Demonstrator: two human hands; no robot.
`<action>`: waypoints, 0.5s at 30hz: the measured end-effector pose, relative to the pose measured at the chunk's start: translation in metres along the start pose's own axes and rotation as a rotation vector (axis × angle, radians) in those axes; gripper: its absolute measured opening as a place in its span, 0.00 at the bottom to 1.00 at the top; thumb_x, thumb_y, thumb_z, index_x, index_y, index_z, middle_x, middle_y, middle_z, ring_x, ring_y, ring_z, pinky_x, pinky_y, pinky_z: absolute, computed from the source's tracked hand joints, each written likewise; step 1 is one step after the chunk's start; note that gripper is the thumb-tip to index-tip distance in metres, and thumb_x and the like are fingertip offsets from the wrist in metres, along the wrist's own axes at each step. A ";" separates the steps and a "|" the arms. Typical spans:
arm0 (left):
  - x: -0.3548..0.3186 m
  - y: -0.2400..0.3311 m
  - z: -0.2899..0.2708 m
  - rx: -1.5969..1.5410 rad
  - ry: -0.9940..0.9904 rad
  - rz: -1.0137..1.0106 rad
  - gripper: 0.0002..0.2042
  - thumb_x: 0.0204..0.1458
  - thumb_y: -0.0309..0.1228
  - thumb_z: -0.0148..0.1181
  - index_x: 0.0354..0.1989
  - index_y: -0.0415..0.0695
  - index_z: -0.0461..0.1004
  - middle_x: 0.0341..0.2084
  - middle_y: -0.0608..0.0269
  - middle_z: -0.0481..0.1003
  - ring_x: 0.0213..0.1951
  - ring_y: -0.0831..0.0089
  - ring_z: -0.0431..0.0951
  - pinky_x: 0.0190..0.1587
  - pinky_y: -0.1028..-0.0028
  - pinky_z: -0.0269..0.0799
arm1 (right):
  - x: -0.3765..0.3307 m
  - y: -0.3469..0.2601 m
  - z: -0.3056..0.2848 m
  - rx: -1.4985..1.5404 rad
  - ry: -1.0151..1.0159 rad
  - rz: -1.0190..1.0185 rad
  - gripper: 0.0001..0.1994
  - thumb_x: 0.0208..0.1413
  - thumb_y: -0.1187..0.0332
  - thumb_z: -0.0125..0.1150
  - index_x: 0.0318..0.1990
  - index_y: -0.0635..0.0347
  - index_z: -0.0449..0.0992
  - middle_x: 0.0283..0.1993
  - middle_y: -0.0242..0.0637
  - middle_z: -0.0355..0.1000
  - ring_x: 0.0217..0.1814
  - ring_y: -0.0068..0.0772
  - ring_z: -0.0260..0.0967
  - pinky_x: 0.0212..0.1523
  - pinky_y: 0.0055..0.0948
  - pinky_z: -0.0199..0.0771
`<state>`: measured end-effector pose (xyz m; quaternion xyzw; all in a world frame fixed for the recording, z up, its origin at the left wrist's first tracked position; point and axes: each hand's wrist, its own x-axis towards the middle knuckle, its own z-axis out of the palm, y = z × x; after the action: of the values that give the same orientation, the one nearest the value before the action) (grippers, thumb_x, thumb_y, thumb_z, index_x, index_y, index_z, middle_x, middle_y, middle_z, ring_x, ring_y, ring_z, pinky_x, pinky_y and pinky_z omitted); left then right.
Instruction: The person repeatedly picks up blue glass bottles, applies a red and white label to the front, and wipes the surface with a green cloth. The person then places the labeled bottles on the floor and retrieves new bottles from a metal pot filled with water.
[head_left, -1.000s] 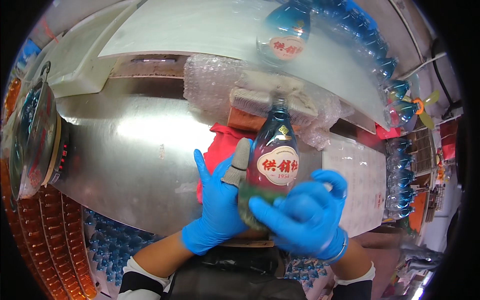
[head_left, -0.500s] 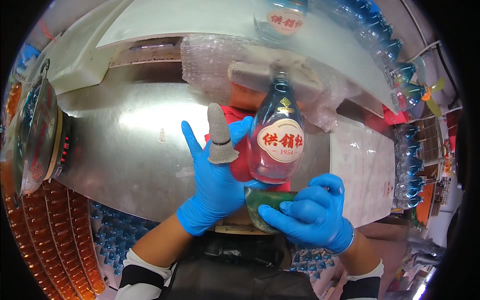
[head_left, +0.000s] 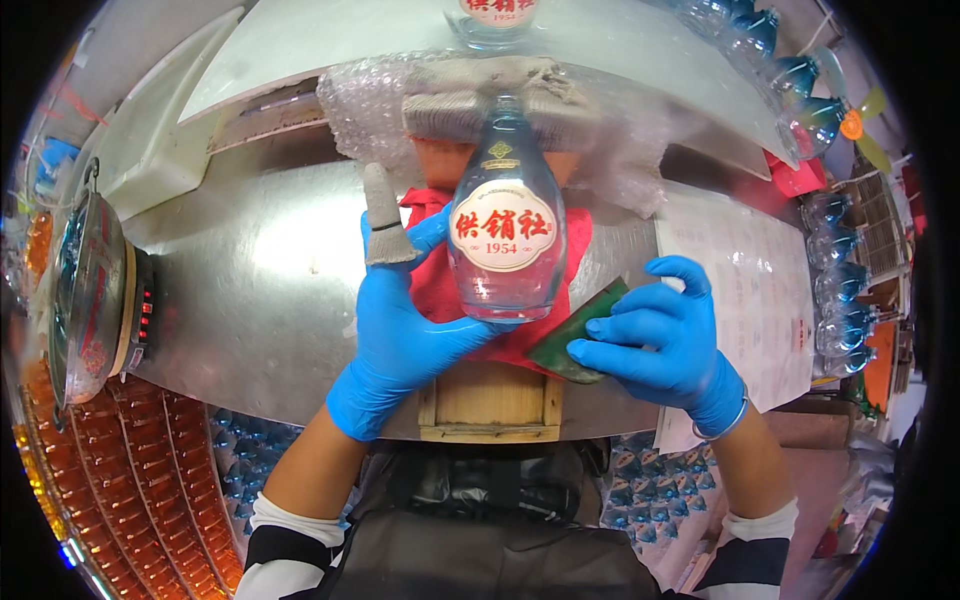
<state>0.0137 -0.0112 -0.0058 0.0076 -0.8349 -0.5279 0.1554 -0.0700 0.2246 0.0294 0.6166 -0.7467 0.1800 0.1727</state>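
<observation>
The bottle (head_left: 508, 285) lies between the hands; the left hand (head_left: 393, 318) grasps its lower end. The right hand (head_left: 662, 345) pinches a flat green piece (head_left: 565, 348) nearby.

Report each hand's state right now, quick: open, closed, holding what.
Left hand: holding the bottle by its lower left side and base.
Right hand: closed on the green scraper.

far bottle (head_left: 495, 20): top cut off | red cloth (head_left: 576, 240): partly hidden behind held bottle (head_left: 506, 284)
</observation>
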 end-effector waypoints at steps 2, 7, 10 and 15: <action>-0.002 -0.002 0.000 -0.032 0.058 0.008 0.40 0.29 0.31 0.75 0.54 0.34 0.60 0.48 0.52 0.69 0.49 0.65 0.70 0.55 0.67 0.63 | 0.010 0.004 -0.015 0.049 0.097 0.080 0.15 0.30 0.66 0.65 0.32 0.37 0.78 0.31 0.18 0.70 0.33 0.25 0.65 0.43 0.34 0.62; -0.003 0.001 -0.001 0.020 0.053 -0.006 0.40 0.29 0.30 0.75 0.53 0.35 0.60 0.46 0.52 0.69 0.49 0.65 0.69 0.53 0.66 0.66 | 0.021 0.013 -0.019 0.061 0.298 0.220 0.17 0.27 0.72 0.68 0.32 0.44 0.79 0.32 0.23 0.70 0.30 0.28 0.63 0.34 0.27 0.61; -0.002 0.006 0.001 0.037 0.056 -0.013 0.39 0.29 0.31 0.75 0.53 0.35 0.60 0.45 0.52 0.70 0.48 0.66 0.71 0.52 0.66 0.67 | 0.024 0.014 -0.011 -0.016 0.353 0.158 0.16 0.28 0.71 0.68 0.32 0.41 0.79 0.32 0.23 0.70 0.30 0.28 0.62 0.33 0.27 0.61; -0.001 0.022 0.000 0.218 0.141 0.026 0.37 0.29 0.44 0.73 0.51 0.43 0.66 0.45 0.55 0.70 0.52 0.59 0.66 0.63 0.54 0.34 | 0.007 -0.002 -0.003 0.002 0.228 0.143 0.17 0.28 0.69 0.68 0.30 0.34 0.78 0.29 0.19 0.68 0.31 0.26 0.62 0.39 0.31 0.61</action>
<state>0.0180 -0.0009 0.0132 0.0506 -0.8744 -0.4301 0.2186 -0.0692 0.2191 0.0355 0.5375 -0.7641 0.2617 0.2425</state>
